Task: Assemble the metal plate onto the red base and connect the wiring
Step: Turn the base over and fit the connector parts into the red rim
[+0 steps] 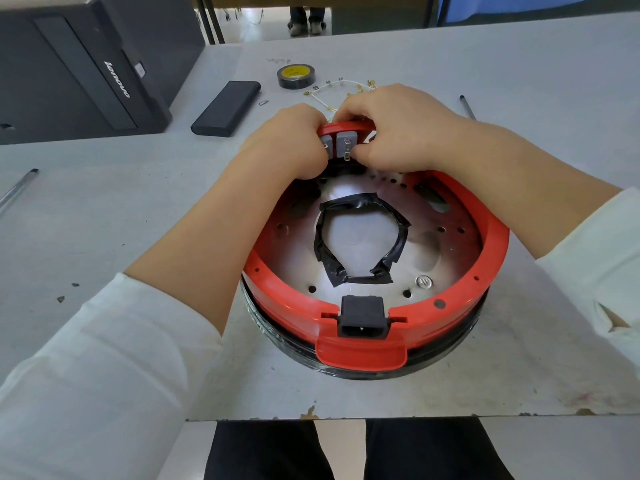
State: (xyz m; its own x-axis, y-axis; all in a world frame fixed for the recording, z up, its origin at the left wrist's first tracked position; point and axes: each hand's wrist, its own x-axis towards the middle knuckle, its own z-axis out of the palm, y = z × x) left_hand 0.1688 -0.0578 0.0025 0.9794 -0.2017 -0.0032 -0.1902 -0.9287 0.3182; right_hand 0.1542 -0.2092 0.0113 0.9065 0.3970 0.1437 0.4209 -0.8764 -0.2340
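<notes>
A black Lenovo computer case (83,67) fills the table's (104,209) far-left corner, a black rectangular case (227,108) beside it; open tabletop lies nearer on the left. The left hand (294,143) curls around the grey terminal blocks (341,143) at the far rim of the red base (485,258). The base sits near the table's front edge, the metal plate (446,251) inside it, its centre hole ringed with black tape. The right hand (401,133) pinches a terminal there. White wires (329,88) and a tape roll (293,76) lie beyond.
</notes>
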